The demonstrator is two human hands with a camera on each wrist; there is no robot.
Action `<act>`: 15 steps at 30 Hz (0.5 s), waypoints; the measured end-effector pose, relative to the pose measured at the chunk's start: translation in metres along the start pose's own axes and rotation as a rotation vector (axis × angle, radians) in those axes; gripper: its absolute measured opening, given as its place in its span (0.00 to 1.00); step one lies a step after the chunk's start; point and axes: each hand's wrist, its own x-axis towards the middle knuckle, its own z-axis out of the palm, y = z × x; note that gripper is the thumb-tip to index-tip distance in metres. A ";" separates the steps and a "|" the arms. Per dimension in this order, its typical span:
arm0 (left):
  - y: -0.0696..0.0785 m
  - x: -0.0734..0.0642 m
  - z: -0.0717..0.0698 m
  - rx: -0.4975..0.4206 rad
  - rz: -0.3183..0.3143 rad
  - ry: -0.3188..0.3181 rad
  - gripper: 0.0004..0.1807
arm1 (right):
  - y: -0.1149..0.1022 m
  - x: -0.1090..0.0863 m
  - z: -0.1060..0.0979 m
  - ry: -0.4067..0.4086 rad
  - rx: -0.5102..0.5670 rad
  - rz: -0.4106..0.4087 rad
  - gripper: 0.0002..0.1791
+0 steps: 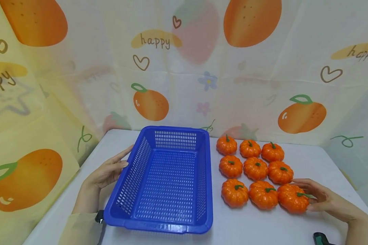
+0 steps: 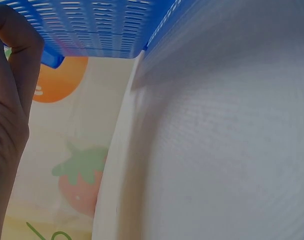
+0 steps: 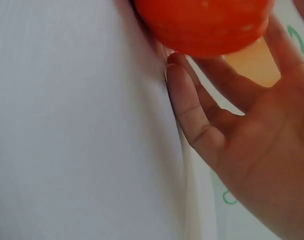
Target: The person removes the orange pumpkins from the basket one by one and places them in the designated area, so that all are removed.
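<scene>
A blue plastic basket [image 1: 166,224] with slotted walls stands left of centre on the table, and nothing is inside it. My left hand [image 1: 108,170] touches its left side near the rim, fingers and thumb fairly straight. In the left wrist view, part of that hand [image 2: 14,95] shows beside the basket wall [image 2: 104,30]. Right of the basket, several orange toy pumpkins [image 1: 255,168] with green stems sit in rows. My right hand [image 1: 328,200] holds the front right pumpkin [image 1: 292,200], fingers behind it and thumb at its near right side. The right wrist view shows this pumpkin's [image 3: 207,25] shiny side.
The white table [image 1: 251,228] ends against a fruit-printed cloth [image 1: 184,98] at the back and left. A dark object with a green part [image 1: 320,239] lies at the front right edge. A dark band [image 1: 100,216] sits on my left wrist.
</scene>
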 end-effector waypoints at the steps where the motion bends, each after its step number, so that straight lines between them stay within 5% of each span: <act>1: 0.000 0.000 0.000 0.002 -0.003 0.001 0.35 | 0.000 -0.002 -0.001 0.007 -0.007 0.000 0.35; 9: 0.003 0.002 -0.001 0.118 -0.047 0.043 0.37 | -0.013 -0.011 0.001 0.124 -0.149 -0.052 0.28; 15: 0.014 -0.005 0.003 0.463 -0.128 0.214 0.38 | -0.044 -0.007 0.016 0.287 -0.445 -0.012 0.28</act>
